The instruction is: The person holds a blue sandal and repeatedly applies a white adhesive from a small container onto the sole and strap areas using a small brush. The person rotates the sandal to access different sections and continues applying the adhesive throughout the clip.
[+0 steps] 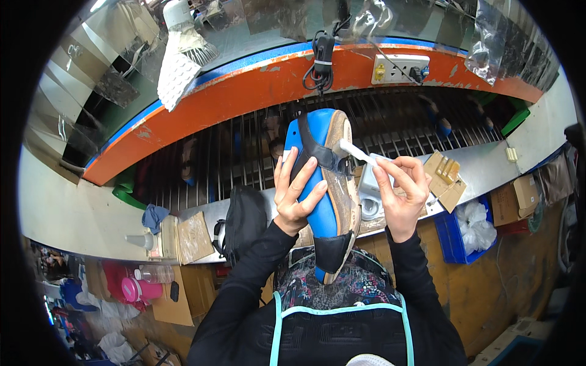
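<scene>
My left hand (pixel 294 198) grips a sandal (pixel 342 189) built on a blue shoe last, its fingers spread across the blue side and a black strap. The sandal is tilted, with its tan sole edge turned to the right. Between the thumb and fingertips of my right hand (pixel 403 194) is a slim white brush (pixel 357 151). Its tip is at the sole edge near the upper black strap; whether it touches cannot be told. Behind the sandal, partly hidden, are a white container (pixel 370 182) and a small round cup (pixel 370 209).
A rack of metal rollers (pixel 238 155) runs beneath an orange beam (pixel 244 73) with a socket strip (pixel 400 69) and hanging cable. Black shoes or a bag (pixel 245 219) and cardboard (pixel 195 236) lie left. At right are yellowish blocks (pixel 448 171) on cardboard and a blue crate (pixel 455 241).
</scene>
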Motion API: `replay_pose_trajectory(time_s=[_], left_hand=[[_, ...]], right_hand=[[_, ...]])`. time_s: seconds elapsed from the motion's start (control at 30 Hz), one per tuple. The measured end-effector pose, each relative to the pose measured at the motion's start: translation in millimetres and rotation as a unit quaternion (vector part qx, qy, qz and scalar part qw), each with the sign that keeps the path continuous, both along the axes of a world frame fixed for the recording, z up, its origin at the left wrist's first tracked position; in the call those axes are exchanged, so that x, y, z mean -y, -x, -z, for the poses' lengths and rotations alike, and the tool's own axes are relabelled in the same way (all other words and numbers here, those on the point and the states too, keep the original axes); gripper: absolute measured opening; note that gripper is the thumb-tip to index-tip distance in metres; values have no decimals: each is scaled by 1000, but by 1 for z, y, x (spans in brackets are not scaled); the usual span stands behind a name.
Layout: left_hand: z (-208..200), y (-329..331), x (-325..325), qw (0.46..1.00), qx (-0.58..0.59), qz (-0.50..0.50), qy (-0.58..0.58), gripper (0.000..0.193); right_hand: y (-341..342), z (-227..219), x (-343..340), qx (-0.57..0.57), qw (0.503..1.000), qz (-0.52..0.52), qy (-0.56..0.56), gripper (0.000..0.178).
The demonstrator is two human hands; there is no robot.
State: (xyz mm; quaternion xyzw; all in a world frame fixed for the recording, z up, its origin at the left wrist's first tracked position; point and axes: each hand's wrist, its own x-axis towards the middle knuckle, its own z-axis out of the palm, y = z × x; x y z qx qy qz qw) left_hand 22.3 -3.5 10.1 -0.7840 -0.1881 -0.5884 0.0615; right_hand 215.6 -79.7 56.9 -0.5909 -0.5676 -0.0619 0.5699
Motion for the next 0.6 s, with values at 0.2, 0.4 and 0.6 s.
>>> replay_pose_trajectory(time_s=[0.2, 0.4, 0.6], left_hand=[[-5, 7, -3, 1000, 4, 2, 2, 41], [-7, 13, -4, 1000, -2, -3, -8, 39], [-8, 15, -1, 1000, -12, -12, -7, 39]], right_hand=[[-1, -12, -20, 60, 997, 22, -34, 23], [-5, -18, -22, 108, 992, 11, -61, 21], [-13, -21, -13, 82, 993, -81, 11, 20]])
